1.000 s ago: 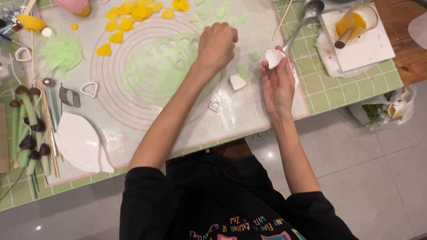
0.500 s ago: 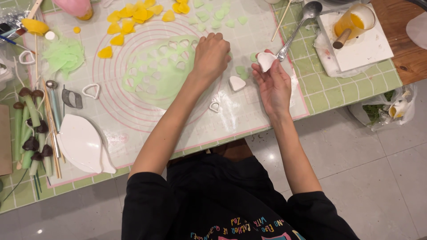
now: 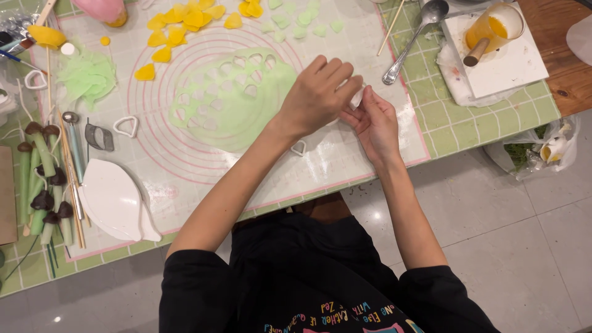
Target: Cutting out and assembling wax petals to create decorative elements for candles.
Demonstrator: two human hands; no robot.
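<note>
Head view: both hands, left hand [image 3: 319, 95] and right hand [image 3: 374, 123], meet over the mat [image 3: 345, 166], pinching a small white cutter [image 3: 358, 97] beside the rolled green paste [image 3: 231, 98]; freeing its petal seems next, calling for gentle fingertips

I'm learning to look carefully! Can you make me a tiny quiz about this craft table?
1. True or false: the two hands meet over the mat.
2. What colour is the rolled sheet with heart-shaped holes? A pink, B green, C blue.
3. What metal thing lies right of the sheet?

Key:
1. True: the left hand and right hand pinch a small white piece together.
2. B.
3. A spoon.
</note>
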